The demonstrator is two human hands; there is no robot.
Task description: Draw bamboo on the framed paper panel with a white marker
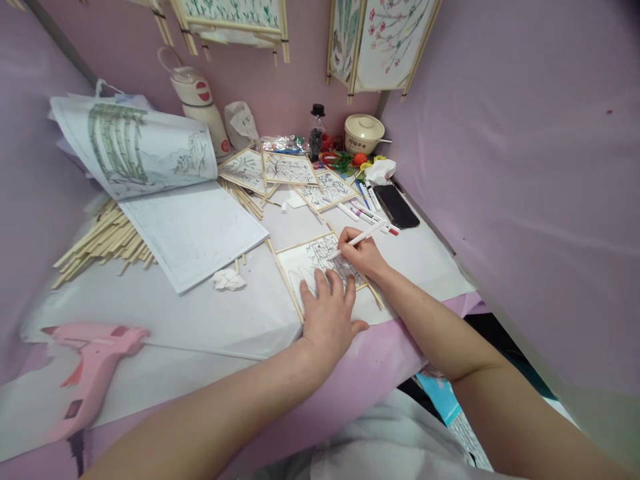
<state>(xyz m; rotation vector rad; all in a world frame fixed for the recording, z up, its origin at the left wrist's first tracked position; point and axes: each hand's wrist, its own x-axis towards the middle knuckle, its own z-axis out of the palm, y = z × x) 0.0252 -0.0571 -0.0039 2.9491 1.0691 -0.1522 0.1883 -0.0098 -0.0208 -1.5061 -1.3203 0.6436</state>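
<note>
Plainly, trouble could start at the far left, where a pink glue gun (103, 343) lies on its side on the table (425, 260), its cord (77, 453) running down off the near edge. The left forearm (215, 417) might snag that cord and drag the gun; if the nozzle is hot, which I cannot tell, it could mark whatever it touches. Behind the gun, a loose heap of wooden sticks (107, 233) lies partly under an open sketchbook (193, 230), so a knock to the book could scatter them. A crumpled tissue (229, 279) sits just beside its near edge.

In the middle, a framed drawing (295, 259) lies flat close to the table's near edge, black lines covering much of its right half. The left hand (327, 320) rests palm down on its lower part, fingers spread, gripping nothing; wet ink there could smear, and too light a press could let the frame slide. The right hand (361, 252) is closed around a white pen (369, 233), its tip at the paper; a jolt would probably leave a stray line.

Farther right, loose pens (369, 213) lie near a phone (397, 205); a careless elbow could send 1 or 2 rolling.
</note>
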